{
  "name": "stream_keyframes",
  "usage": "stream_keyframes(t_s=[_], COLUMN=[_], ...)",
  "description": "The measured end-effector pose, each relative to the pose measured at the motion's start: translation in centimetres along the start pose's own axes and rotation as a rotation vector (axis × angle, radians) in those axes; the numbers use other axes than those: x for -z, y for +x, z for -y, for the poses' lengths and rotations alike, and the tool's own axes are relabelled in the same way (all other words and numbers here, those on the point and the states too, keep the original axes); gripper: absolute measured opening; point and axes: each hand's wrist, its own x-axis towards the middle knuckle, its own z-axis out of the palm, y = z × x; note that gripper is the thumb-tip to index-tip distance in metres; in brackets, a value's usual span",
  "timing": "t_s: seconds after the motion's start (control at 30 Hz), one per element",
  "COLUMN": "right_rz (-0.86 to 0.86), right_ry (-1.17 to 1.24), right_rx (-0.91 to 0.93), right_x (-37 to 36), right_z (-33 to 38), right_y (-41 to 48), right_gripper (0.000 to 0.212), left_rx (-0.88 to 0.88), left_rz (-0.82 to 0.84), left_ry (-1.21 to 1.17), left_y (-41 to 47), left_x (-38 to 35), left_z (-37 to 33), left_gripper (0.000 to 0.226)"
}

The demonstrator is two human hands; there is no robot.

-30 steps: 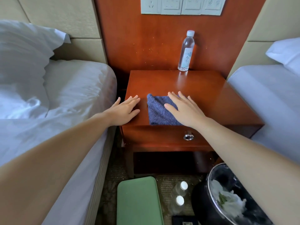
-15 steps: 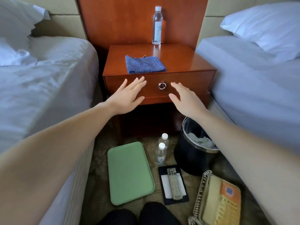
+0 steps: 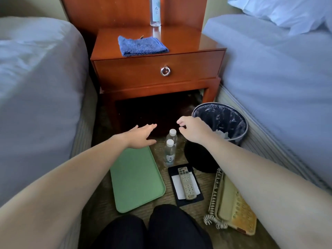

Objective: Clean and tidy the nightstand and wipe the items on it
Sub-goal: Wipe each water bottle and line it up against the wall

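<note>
Nightstand of glossy reddish-brown wood [image 3: 125, 74] stands between two white-sheeted beds, left bed [image 3: 36, 78] and right bed [image 3: 278, 69]. It has one drawer, closed, with a round metal ring pull [image 3: 165, 71]. On its top near the front edge we see a folded blue terry cloth [image 3: 142, 45], lying flat. A clear plastic water bottle with a pale label [image 3: 155, 15] stands upright at the back of the top, apart from the cloth.

Our left hand [image 3: 142, 136] is flat, palm down, fingers straight and slightly spread, holding nothing. It hovers over the far end of a pale green rectangular plastic tray [image 3: 136, 178] that lies on the carpet; we cannot tell if it touches. Our right hand [image 3: 193, 129] has its fingers loosely curled with the thumb apart, also holding nothing. It sits above two small white-capped water bottles [image 3: 169, 153] that stand upright on the floor, one behind the other, just beside the tray.

A round black waste bin with a clear plastic liner [image 3: 199, 159] stands right of the bottles, with white crumpled rubbish inside. In front of the bottles a grey remote control [image 3: 186, 184] lies on a dark notepad holder [image 3: 197, 196] with a white sheet. A beige corded telephone with a coiled cord [image 3: 233, 212] lies on the floor to the right of it, partly hidden by our right forearm. Knees in black trousers [image 3: 152, 229] show at the bottom edge.
</note>
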Motion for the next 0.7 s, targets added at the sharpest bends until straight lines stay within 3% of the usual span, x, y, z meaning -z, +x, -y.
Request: stream_keyframes(t_s=[0.3,0.53,0.7], right_rz=[0.21,0.317,0.273], right_ry=[-0.113,-0.118,-0.18], right_rx=[-0.128,-0.179,-0.186], right_x=[-5.9,-9.2,-10.7], right_z=[-1.7,-1.5,-0.8], right_y=[4.6,6.5,6.4], right_gripper=[0.042,0.049,0.041], left_rx=[0.001,-0.036,0.0], left_rz=[0.176,0.168,0.173], left_ry=[-0.049,-0.168,-0.235], left_y=[5.9,8.6,8.9], left_x=[-4.9,-6.9,-7.5], left_z=[1.8,2.4,3.7], left_gripper=[0.078,0.071,0.079])
